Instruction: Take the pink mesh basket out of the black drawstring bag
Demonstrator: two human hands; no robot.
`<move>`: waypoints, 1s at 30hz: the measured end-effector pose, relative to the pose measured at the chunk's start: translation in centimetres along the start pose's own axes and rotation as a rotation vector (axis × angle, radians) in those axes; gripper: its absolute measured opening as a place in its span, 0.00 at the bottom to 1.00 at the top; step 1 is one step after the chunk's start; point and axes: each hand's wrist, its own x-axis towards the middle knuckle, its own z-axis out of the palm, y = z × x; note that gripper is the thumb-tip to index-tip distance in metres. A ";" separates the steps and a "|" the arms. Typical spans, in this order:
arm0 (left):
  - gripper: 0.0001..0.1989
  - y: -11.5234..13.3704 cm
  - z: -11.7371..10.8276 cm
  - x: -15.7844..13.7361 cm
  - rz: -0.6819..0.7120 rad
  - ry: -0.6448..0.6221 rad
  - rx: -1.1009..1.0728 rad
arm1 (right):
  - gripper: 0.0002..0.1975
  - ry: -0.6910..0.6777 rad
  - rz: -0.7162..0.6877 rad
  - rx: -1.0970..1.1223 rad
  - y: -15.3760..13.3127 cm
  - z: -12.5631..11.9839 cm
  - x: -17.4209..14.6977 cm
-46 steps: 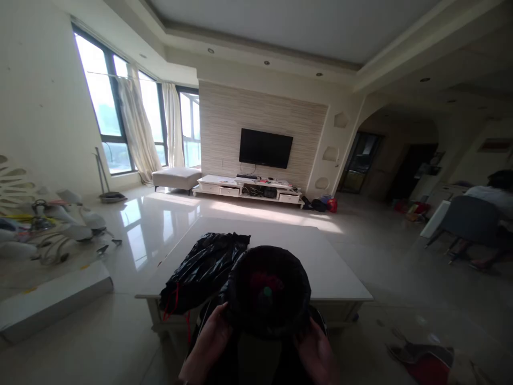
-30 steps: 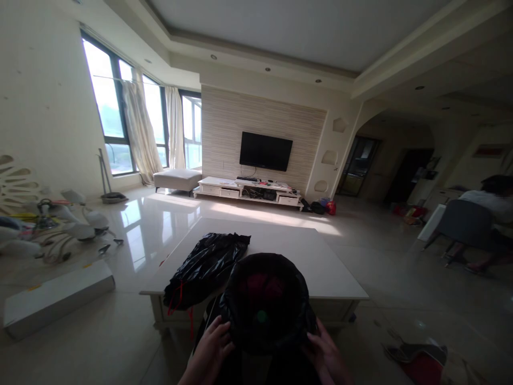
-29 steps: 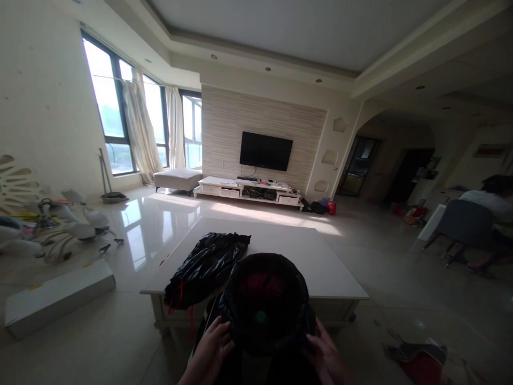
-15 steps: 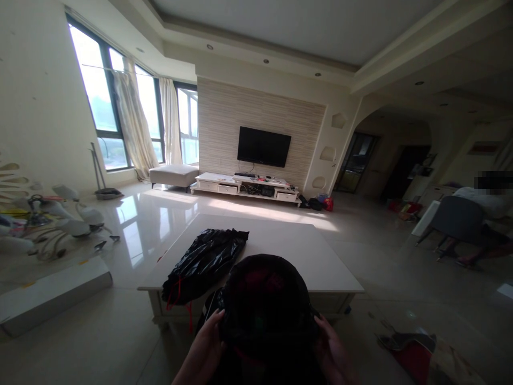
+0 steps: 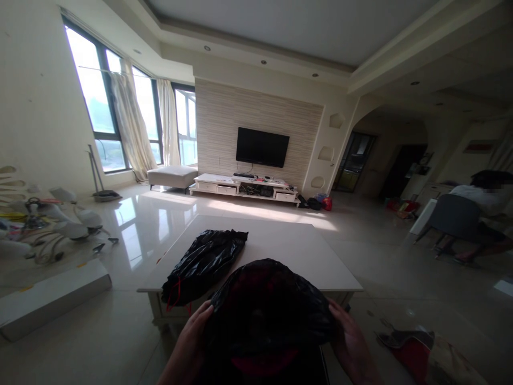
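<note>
**Both hands spread a black bag's mouth**

The left hand (image 5: 191,342) and right hand (image 5: 352,347) sit well apart, one on each side of a black bag (image 5: 270,315), fingers curled onto its rim. Holding it from opposite sides keeps the thin plastic stretched wide and the opening facing up toward the camera. The bag is at the near edge of the view, just in front of the white table (image 5: 288,251); something red shows dimly inside and low at its near side, though the dark plastic hides what it is.

A second black bag (image 5: 204,264) lies flat and loosely bundled on the table's near left part, red drawstrings hanging over the edge.

Far off stand a TV (image 5: 262,147) on the wall and a low cabinet (image 5: 244,190). At far right a person (image 5: 487,200) sits on a chair.
</note>
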 end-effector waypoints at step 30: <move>0.22 1.7 -3.3 -4.1 0.622 -0.111 0.778 | 0.11 -0.244 -0.239 -0.651 -2.7 1.5 -3.6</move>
